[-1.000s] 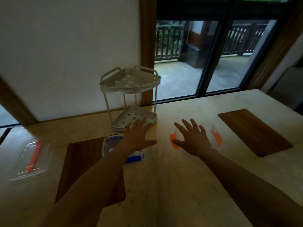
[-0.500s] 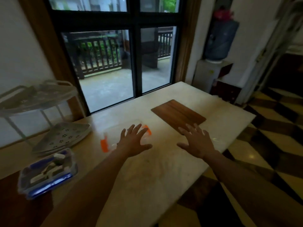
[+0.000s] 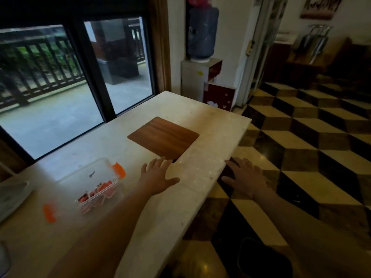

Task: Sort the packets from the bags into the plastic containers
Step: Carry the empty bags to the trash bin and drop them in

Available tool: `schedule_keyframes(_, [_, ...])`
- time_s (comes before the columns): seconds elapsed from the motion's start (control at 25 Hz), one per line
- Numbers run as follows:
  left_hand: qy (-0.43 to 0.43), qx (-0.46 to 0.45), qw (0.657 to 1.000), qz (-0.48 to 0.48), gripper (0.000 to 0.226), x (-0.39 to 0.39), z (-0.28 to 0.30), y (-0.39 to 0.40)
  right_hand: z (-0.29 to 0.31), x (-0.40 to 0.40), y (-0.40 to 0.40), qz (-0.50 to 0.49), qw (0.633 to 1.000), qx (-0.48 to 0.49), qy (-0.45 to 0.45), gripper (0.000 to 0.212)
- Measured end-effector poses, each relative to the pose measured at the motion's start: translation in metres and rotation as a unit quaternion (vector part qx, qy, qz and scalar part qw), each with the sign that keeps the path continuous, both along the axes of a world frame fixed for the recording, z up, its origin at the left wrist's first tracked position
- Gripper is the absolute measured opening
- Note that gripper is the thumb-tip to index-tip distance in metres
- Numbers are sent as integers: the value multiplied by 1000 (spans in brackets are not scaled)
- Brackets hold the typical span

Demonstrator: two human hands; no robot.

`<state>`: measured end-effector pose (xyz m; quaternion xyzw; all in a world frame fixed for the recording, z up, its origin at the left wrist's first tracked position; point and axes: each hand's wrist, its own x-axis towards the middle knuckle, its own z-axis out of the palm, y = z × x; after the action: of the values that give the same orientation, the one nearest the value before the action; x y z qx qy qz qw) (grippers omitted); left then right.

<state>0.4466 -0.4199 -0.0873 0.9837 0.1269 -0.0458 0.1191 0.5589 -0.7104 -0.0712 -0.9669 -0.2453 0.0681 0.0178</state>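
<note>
A clear plastic container [image 3: 88,178] with orange clips sits on the pale marble table [image 3: 176,209], left of centre. Red packets [image 3: 100,192] lie in its near corner. My left hand [image 3: 158,176] hovers flat over the table just right of the container, fingers spread, holding nothing. My right hand [image 3: 244,179] is spread open beyond the table's right edge, over the floor. No bag is in view.
A wooden mat [image 3: 163,137] lies on the table beyond my left hand. The foot of a white rack [image 3: 12,194] shows at the far left. A water dispenser [image 3: 201,63] stands by the wall. Chequered floor [image 3: 301,149] fills the right; a dark bin [image 3: 263,259] stands below.
The view has swung to the right: the rack and the blue-clipped container left the frame, the orange-clipped container slid left, and my right hand now hangs past the table edge.
</note>
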Motion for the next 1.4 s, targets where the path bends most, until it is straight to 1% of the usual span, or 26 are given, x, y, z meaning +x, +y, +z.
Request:
schedule_keyframes(0.12, [7,3,1000,-2,81,32,-9,-1,-8,22,-1,-17,1000,8,14,69])
schedule_keyframes(0.2, [25,3,1000,-1,81,55,-19,1,-16,38,1,-29,999,15,24,69])
schedule_keyframes(0.36, [50,-15,999,5,79,96,-40,10,-30,74,15,-41,999,14,32,66])
schedule_keyframes(0.64, [117,-39,992,7,67,124,-87,30,-62,114,54,-80,995,16,66,62])
schedule_keyframes(0.84, [109,-48,991,-58,54,131,-107,20,-88,125,61,-88,990,6,113,59])
schedule_keyframes(1.08, [67,-44,993,-89,44,142,-127,4,-115,142,62,-150,974,47,161,59])
schedule_keyframes(1.16, [68,-40,992,-98,43,140,-134,2,-122,145,65,-166,969,51,175,62])
schedule_keyframes(1.28, [87,-39,991,-99,43,142,-139,1,-134,148,74,-208,950,81,217,71])
schedule_keyframes(1.4, [94,-48,990,-94,47,150,-139,1,-145,146,81,-249,938,86,226,80])
